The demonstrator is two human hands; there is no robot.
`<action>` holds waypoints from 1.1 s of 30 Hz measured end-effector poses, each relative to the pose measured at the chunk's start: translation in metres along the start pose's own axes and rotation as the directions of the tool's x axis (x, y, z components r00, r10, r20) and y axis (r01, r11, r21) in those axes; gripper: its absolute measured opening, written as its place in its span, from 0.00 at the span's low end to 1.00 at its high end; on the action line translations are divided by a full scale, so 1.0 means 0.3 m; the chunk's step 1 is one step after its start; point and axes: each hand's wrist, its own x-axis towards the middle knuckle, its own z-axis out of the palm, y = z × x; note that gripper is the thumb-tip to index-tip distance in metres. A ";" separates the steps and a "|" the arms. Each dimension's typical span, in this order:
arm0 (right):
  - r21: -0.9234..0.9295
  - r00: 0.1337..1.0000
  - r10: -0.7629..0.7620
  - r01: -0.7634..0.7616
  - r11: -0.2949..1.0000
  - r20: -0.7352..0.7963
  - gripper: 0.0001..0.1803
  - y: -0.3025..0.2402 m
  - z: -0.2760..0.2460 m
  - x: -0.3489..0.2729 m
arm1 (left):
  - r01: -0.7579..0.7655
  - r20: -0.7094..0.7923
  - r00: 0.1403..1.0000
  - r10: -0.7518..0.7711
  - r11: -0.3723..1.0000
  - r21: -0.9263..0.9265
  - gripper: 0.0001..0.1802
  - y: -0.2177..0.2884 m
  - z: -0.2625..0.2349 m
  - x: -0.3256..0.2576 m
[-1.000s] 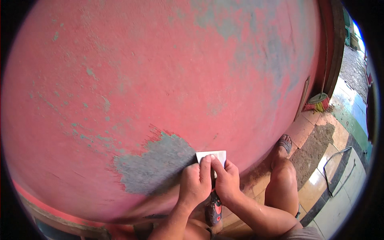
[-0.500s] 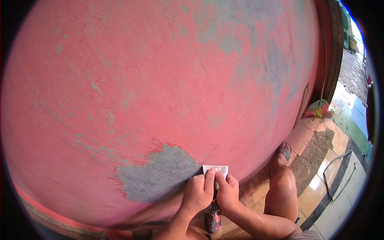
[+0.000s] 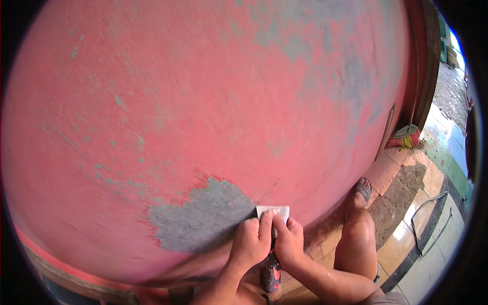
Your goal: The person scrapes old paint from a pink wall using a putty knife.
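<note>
Both my hands are closed around a scraper (image 3: 280, 209), a flat pale metal blade whose upper edge lies against the pink painted wall (image 3: 213, 112). My left hand (image 3: 251, 237) grips it from the left, and my right hand (image 3: 288, 241) from the right. The thumbs press side by side on the blade's face, while the fingers behind it are mostly hidden. Just left of the blade is a bare grey patch (image 3: 203, 218) with ragged edges, where the paint is off. Below the hands shows a black and red object (image 3: 270, 274); its kind is unclear.
My right leg (image 3: 357, 244) is bent at the right, its sandaled foot (image 3: 363, 188) near the wall's base. Beyond it are a broom (image 3: 405, 137), a dirt-covered strip of floor (image 3: 399, 190) and a thin dark cable (image 3: 414, 229) on the tiles (image 3: 434, 249).
The whole view has shifted slightly, so wall and hands sit a little higher. Against the grey patch, the scraper has hardly moved; both hands keep their grip.
</note>
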 end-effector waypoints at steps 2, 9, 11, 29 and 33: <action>-0.011 0.997 0.059 -0.059 0.998 -0.045 0.19 0.001 -0.002 0.014 | -0.017 0.031 0.999 0.018 0.999 -0.039 0.31 0.004 -0.006 0.013; -0.037 0.998 0.068 -0.068 0.997 -0.013 0.19 -0.013 -0.016 0.000 | 0.022 0.024 0.999 -0.022 1.000 -0.018 0.31 0.014 0.005 0.010; -0.040 0.998 0.062 -0.063 0.997 -0.016 0.19 -0.036 0.001 0.000 | -0.002 0.023 1.000 0.003 1.000 -0.015 0.31 0.005 -0.004 0.021; -0.176 0.997 -0.074 0.076 0.982 0.020 0.18 -0.051 0.001 0.024 | -0.014 -0.050 0.999 0.005 0.983 -0.181 0.29 0.003 0.013 0.004; -0.258 0.972 -0.226 0.235 0.937 0.066 0.14 -0.098 -0.018 0.018 | 0.051 0.004 0.999 -0.053 0.949 -0.310 0.27 -0.030 0.064 -0.007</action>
